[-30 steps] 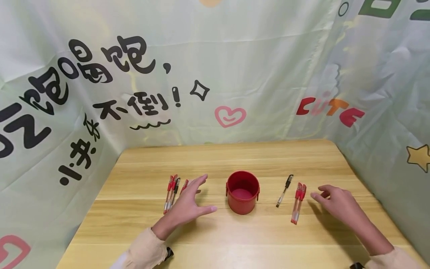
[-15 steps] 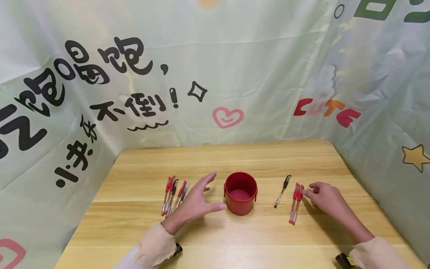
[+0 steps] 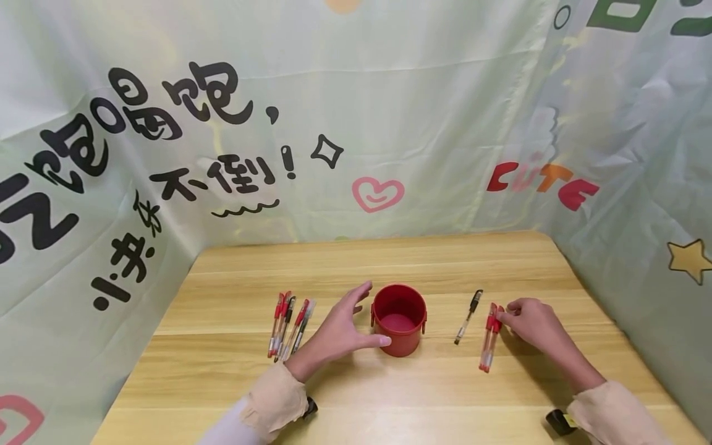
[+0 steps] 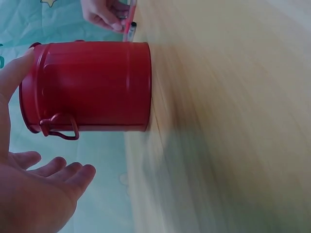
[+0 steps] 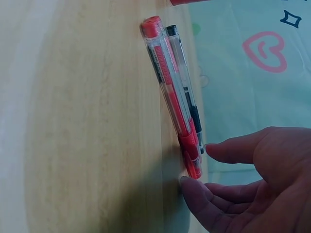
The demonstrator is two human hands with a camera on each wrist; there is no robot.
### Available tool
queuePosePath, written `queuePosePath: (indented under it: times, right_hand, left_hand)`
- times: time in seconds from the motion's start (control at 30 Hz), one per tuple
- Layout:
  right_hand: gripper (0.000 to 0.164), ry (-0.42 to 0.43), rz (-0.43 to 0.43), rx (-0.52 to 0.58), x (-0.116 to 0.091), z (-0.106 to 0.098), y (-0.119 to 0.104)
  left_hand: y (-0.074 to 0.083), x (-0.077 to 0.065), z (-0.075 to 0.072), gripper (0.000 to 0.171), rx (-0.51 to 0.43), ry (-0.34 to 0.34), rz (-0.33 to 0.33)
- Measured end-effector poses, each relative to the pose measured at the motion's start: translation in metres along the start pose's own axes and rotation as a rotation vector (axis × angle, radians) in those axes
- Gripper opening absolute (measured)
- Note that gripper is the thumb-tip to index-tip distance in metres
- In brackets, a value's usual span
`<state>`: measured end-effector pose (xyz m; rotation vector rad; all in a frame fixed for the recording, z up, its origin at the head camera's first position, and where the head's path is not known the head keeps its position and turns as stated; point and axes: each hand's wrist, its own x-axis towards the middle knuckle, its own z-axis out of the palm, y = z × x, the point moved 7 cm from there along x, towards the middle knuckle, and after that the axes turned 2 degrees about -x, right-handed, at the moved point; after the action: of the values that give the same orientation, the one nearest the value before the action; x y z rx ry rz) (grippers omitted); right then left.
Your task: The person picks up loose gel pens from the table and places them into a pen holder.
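Observation:
A small red metal bucket [image 3: 398, 344] with side handles stands upright mid-table. My left hand [image 3: 340, 329] reaches to its left side, fingers spread and thumb in front of it; in the left wrist view the bucket [image 4: 95, 87] lies beyond the fingers and thumb, and whether the thumb touches it I cannot tell. Right of the bucket lie two red gel pens [image 3: 488, 341] side by side, and a black gel pen [image 3: 468, 316]. My right hand [image 3: 531, 321] is at the red pens' capped ends. In the right wrist view its thumb and forefinger stand apart around the caps [image 5: 193, 162].
Several red and black gel pens [image 3: 288, 324] lie in a group on the table left of the bucket. The wooden table [image 3: 356, 266] is bordered at the back and sides by a printed cloth [image 3: 434, 123].
My left hand has moved right, away from the left pens to the bucket. My right hand has moved left to the caps of the red pens. The view has shifted slightly.

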<state>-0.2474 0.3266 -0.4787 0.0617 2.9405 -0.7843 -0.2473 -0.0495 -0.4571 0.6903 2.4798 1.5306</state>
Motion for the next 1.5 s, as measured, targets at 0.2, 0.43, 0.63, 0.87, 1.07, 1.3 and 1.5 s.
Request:
queuePosePath:
  times: [0.2,0.43,0.63,0.87,1.07,1.3,1.5]
  right_hand:
    - [0.039,0.000,0.006,-0.020,0.005,0.004,0.000]
    - [0.033,-0.006,0.011,-0.005,0.007,0.006,-0.001]
    - [0.022,-0.029,0.020,-0.013,0.012,0.005,-0.002]
    - [0.014,-0.051,0.044,-0.035,0.015,0.003,-0.001]
    - [0.013,-0.067,0.056,-0.024,0.014,0.004,-0.001]
    - [0.013,-0.108,0.069,-0.011,0.014,0.008,0.000]
    - [0.012,-0.115,0.066,-0.005,0.015,0.008,0.001]
  left_hand:
    - [0.000,0.007,0.007,0.112,-0.017,-0.012,0.007]
    - [-0.002,0.009,0.014,0.112,-0.014,-0.009,-0.022]
    - [0.001,0.013,0.017,0.115,-0.028,-0.001,-0.031]
    - [0.002,0.016,0.022,0.112,-0.109,0.001,-0.042]
    - [0.001,0.016,0.024,0.103,-0.180,0.006,-0.044]
    - [-0.001,0.014,0.029,0.091,-0.225,-0.001,-0.033]
    - [-0.003,0.015,0.030,0.091,-0.222,0.007,-0.026]
